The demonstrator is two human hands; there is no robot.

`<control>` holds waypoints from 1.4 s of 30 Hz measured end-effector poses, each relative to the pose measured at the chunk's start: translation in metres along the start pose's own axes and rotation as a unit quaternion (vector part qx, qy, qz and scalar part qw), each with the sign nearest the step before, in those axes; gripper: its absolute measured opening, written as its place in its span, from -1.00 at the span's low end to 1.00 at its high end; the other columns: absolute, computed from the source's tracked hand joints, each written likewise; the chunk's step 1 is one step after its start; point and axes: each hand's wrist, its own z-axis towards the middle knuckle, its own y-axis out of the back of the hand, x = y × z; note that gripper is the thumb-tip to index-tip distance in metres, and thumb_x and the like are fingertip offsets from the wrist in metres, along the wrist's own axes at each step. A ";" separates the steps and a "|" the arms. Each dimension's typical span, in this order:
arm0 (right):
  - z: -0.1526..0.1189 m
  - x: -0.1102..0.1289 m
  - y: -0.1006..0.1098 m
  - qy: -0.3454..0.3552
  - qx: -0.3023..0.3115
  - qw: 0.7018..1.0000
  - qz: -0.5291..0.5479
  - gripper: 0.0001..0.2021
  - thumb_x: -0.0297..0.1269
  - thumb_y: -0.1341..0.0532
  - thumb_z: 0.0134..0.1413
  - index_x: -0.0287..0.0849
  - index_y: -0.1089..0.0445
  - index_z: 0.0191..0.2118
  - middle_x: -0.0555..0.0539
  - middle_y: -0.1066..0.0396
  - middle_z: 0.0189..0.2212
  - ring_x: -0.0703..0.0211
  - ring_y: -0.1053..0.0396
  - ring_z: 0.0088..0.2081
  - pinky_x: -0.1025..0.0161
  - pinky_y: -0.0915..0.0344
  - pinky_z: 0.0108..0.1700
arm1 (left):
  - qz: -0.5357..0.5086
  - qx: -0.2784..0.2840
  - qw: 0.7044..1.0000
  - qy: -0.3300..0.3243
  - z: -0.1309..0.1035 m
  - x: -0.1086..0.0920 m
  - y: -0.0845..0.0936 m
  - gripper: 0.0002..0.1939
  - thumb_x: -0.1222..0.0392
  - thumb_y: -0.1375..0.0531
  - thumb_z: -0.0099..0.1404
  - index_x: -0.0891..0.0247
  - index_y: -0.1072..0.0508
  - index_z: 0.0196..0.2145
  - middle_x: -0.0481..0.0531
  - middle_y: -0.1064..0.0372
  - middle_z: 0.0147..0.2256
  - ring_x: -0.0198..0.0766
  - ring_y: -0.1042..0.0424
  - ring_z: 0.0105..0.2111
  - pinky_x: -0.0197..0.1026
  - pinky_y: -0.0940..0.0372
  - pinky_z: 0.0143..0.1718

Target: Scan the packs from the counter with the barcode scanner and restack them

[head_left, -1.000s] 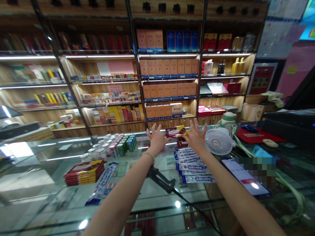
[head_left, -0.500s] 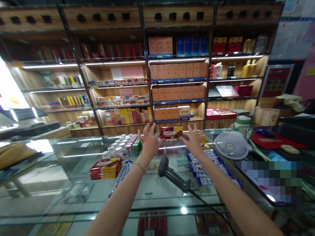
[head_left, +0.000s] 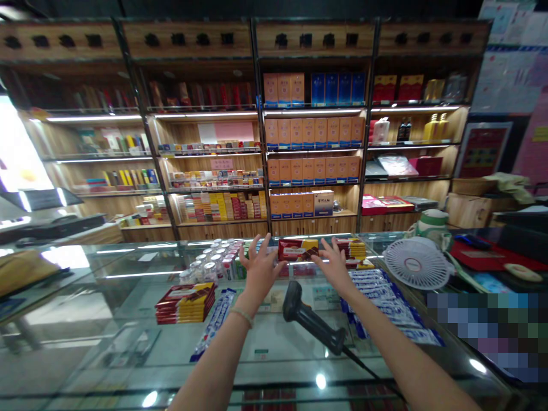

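While your left hand and right hand pinch its ends, one red-and-yellow pack spans between them

From the left, you have one stack of packs and one blue stick; between your forearms, one scanner; rightward, a second stack, several blue sticks, one fan. Glass counter beneath, lit wooden shelves behind.

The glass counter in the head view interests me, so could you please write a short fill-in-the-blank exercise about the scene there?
1. The left hand and the right hand hold a red-and-yellow packet, while a bracelet circles the ____ wrist.
2. In the picture, the white fan is to the ____ of the black scanner.
3. The long wrapped packets by the right forearm are mainly white and ____.

Missing words: left; right; blue.
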 end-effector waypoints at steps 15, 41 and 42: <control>-0.015 0.020 0.000 -0.025 -0.029 0.997 0.069 -0.79 -0.06 -0.27 0.10 -0.06 -0.56 -0.37 -0.15 -0.30 0.31 -0.15 0.10 0.47 -0.41 0.38 0.41 | 0.014 -0.008 0.999 -0.038 -0.007 -0.020 0.003 -0.13 -0.14 -0.42 0.12 0.05 -0.29 0.33 0.31 -0.07 0.40 0.25 -0.02 0.39 0.38 0.37 0.37; -0.026 0.021 0.011 0.022 0.047 0.991 0.121 -0.46 0.29 -0.06 0.25 0.16 -0.50 0.13 0.04 -0.06 0.44 -0.08 0.26 0.50 -0.29 0.33 0.46 | -0.071 -0.016 0.997 -0.020 -0.010 -0.016 0.012 -0.35 -0.11 -0.40 0.12 -0.03 -0.47 0.16 0.19 0.19 0.46 0.25 0.15 0.44 0.33 0.31 0.39; -0.024 0.016 0.008 0.000 0.040 0.992 0.120 -0.43 0.32 -0.07 0.22 0.16 -0.48 0.15 0.01 -0.06 0.44 -0.08 0.26 0.50 -0.30 0.35 0.45 | -0.083 -0.009 0.996 -0.028 -0.011 -0.017 0.013 -0.35 -0.13 -0.41 0.11 -0.05 -0.48 0.16 0.17 0.22 0.47 0.25 0.17 0.44 0.33 0.31 0.39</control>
